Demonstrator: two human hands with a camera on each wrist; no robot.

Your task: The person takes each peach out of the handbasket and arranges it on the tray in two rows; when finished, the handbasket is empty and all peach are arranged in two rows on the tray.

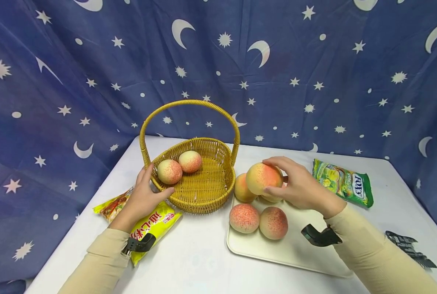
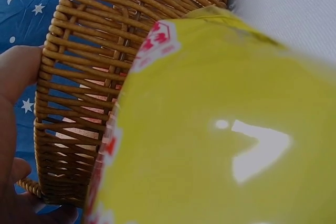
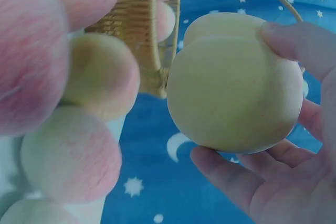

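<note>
A yellow-and-pink peach (image 1: 262, 179) is held between the thumb and fingers of my right hand (image 1: 304, 185), raised over the cream tray (image 1: 295, 253). Several other peaches lie on the tray's left part, among them a speckled red peach (image 1: 244, 218); one is partly hidden behind the held peach and hand. To the left stands a woven basket (image 1: 200, 202) with a tall arched handle and two peaches (image 1: 169, 171) inside. My left hand (image 1: 146, 196) grips the basket's near left rim, thumb over the edge. In the left wrist view, fingers (image 2: 21, 66) touch the wicker.
Beneath my left forearm lies a yellow food packet (image 1: 155, 224). A green snack bag (image 1: 341, 181) lies behind the tray at right. Black plastic pieces (image 1: 409, 247) lie by the right table edge. A blue star-and-moon curtain (image 1: 218, 73) stands behind the white table.
</note>
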